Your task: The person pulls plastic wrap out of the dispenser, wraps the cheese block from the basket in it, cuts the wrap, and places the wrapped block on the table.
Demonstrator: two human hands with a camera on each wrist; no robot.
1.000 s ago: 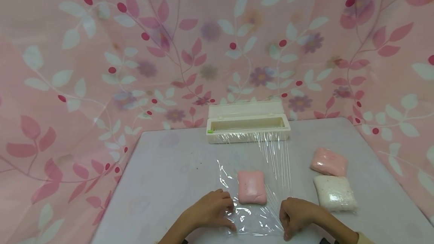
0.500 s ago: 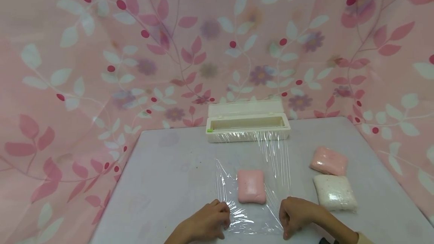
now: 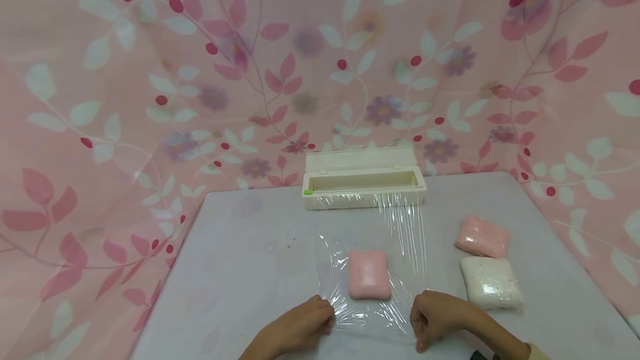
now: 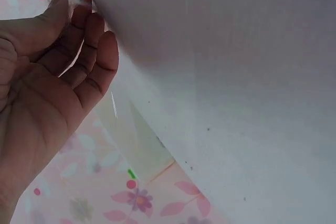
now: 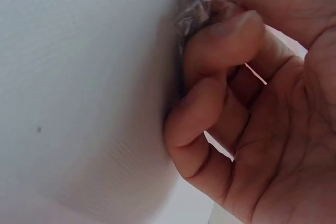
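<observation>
A sheet of clear plastic wrap stretches from a cream dispenser box toward the front of the table. On the sheet, about midway between the hands, lies a pink pillow-shaped block. My left hand pinches the wrap's near left corner between thumb and fingers; a bit of film shows at its fingertips in the left wrist view. At the near right corner my right hand grips the film, which bunches up by its thumb and curled fingers in the right wrist view.
To the right lie a wrapped pink block and a wrapped white block, touching each other. The dispenser's lid stands raised at the back of the table. Behind it hangs a pink floral curtain.
My left hand has shifted slightly left and its fingers have closed on the wrap's corner. The film now looks tauter between the hands. My right hand has stayed nearly still.
</observation>
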